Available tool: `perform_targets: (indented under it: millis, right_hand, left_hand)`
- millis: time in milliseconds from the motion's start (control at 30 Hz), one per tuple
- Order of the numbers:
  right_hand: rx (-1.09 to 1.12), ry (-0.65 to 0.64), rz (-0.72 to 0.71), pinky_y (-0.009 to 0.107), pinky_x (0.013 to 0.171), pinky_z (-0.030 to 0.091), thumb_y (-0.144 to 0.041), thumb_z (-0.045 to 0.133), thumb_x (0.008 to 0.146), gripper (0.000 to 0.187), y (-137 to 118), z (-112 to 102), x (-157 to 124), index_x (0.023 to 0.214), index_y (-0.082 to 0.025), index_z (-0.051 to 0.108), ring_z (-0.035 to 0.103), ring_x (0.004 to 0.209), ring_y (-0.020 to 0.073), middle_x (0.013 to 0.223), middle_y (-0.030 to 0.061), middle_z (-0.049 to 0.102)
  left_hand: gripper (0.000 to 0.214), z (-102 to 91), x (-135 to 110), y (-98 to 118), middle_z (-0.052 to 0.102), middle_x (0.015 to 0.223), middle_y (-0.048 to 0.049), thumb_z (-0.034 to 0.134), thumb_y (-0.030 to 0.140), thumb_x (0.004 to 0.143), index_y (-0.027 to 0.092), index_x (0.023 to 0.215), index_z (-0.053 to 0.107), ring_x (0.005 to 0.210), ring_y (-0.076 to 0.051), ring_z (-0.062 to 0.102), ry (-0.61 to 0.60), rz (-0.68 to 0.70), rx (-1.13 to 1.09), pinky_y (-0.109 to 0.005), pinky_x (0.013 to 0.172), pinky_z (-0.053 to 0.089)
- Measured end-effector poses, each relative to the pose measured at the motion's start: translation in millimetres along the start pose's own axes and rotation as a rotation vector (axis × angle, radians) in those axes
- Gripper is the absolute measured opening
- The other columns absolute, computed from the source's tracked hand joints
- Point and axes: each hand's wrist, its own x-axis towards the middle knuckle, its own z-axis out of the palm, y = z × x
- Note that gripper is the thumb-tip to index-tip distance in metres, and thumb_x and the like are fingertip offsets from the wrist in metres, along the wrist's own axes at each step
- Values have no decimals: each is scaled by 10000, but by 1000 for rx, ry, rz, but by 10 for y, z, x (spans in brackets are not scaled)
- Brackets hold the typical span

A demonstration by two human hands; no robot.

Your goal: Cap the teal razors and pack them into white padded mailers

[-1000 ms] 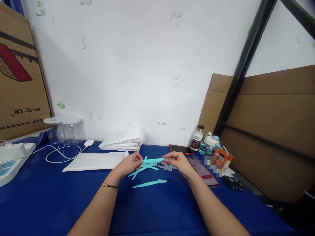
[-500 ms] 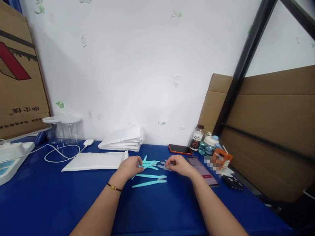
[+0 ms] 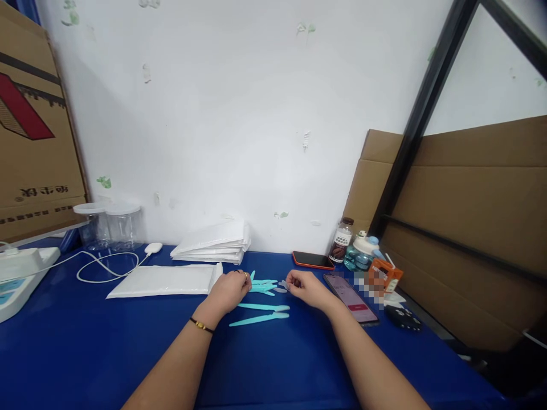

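Several turquoise eyebrow razors (image 3: 264, 286) lie in a loose pile in the middle of the blue table. My left hand (image 3: 233, 290) is closed at the pile's left end, its fingertips pinched on a razor that they mostly cover. Just right of the pile lie small clear plastic blade caps (image 3: 281, 287). Over them my right hand (image 3: 305, 286) has thumb and fingers pinched together at a cap, most of which they hide. Nearer to me, two more razors, an upper one (image 3: 262, 307) and a lower one (image 3: 258, 320), rest side by side, blade ends pointing right.
A white padded mailer (image 3: 164, 281) lies left of my hands, with a stack of white mailers (image 3: 213, 242) behind it. To the right are a phone (image 3: 352, 299), an orange-edged phone (image 3: 313, 260), a brown-capped bottle (image 3: 342, 239) and an orange box (image 3: 384, 276). Clear jars (image 3: 123, 230) stand back left.
My left hand has shifted slightly right and up, over the left end of the razor pile. My right hand has moved slightly left, and fewer clear caps show beside its fingers.
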Motion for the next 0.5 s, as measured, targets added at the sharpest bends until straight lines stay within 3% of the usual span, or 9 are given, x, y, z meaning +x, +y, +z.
perform_targets:
  millis: [133,233,367,500]
  right_hand:
    - [171,88,-16,201,547,364,-305,481,839,168,-1,19,18,840,-168,579,483,606,104,691,-11,564]
    - [261,201,-19,216,561,388,-358,508,836,211,14,34,35,878,-171,598,504,623,119,692,-2,562]
    - [351,288,-38,239,603,428,-391,533,825,252,-3,16,39,916,-174,626,533,652,139,706,14,578]
    - [377,288,-68,245,613,438,-388,533,830,262,-42,-6,31,928,-169,638,534,656,139,713,23,581]
  left_hand:
    - [252,-2,-12,1,584,728,-4,285,328,902,213,834,498,645,-150,536,0,-16,-246,-238,606,361]
    - [350,-25,-27,26,575,765,4,251,462,906,212,848,489,697,-149,531,15,20,-348,-233,650,375]
    - [440,-74,-45,52,585,768,10,241,521,892,211,752,518,700,-145,522,-40,95,-346,-222,649,363]
    - [457,-75,-43,34,585,725,10,245,510,895,212,730,550,643,-140,508,-63,109,-318,-221,606,345]
